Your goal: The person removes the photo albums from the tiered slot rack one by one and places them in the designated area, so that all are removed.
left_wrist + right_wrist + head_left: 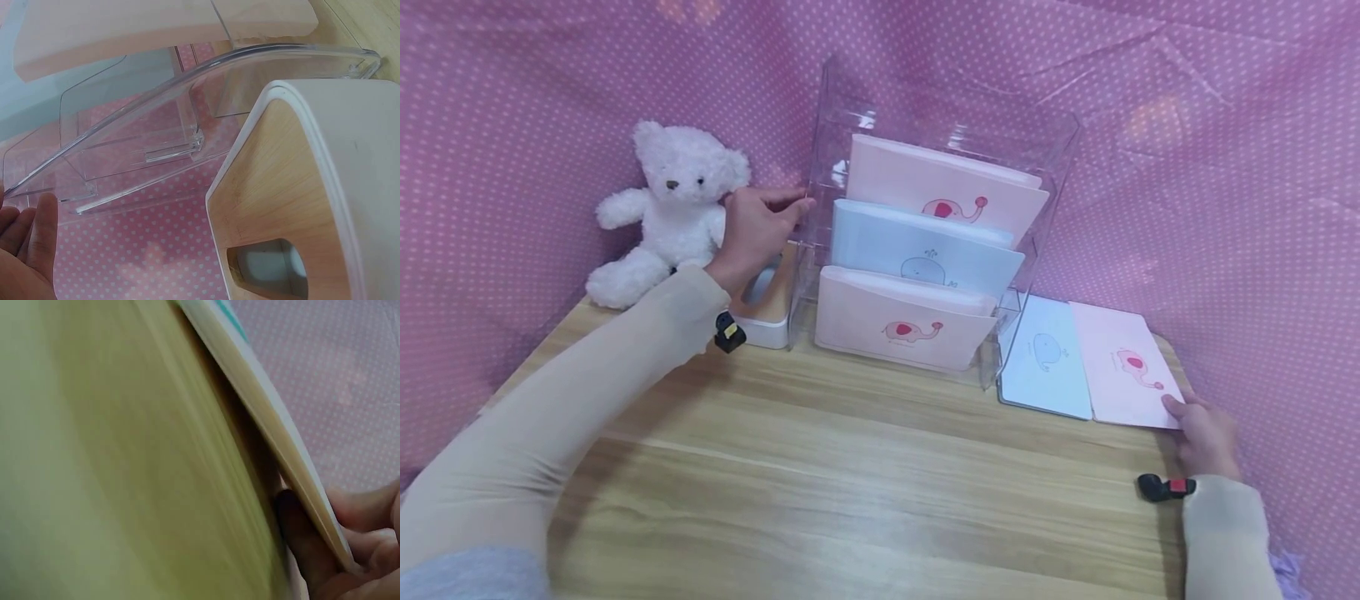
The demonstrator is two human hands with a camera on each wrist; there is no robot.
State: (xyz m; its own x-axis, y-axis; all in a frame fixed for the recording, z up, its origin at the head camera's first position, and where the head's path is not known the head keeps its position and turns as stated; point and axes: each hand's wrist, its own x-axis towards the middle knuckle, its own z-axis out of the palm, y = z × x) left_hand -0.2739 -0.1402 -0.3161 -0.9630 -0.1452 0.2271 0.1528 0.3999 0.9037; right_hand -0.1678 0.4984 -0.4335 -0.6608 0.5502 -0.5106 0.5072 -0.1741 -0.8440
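Note:
My left hand (758,229) pinches the left side edge of a transparent acrylic rack (829,108), thumb and fingertips at its rim. In the left wrist view, the fingers (42,240) reach that curved edge (156,94). The tiers hold a pink elephant notebook (917,175) at the back, a blue whale one (880,246) in the middle and a pink elephant one (850,321) in front. At the right, my right hand (1208,433) grips the near corner of another pink elephant notebook (1120,333). The right wrist view shows its edge (294,469) tilted up, with fingers beneath.
A blue whale notebook (1037,383) lies on the wooden table (865,483) between the rack and the gripped notebook. Left of the rack stands a white tissue box (766,333) with a wood-look top. A white teddy bear (673,225) sits farther left. Pink dotted cloth (1255,167) surrounds the table.

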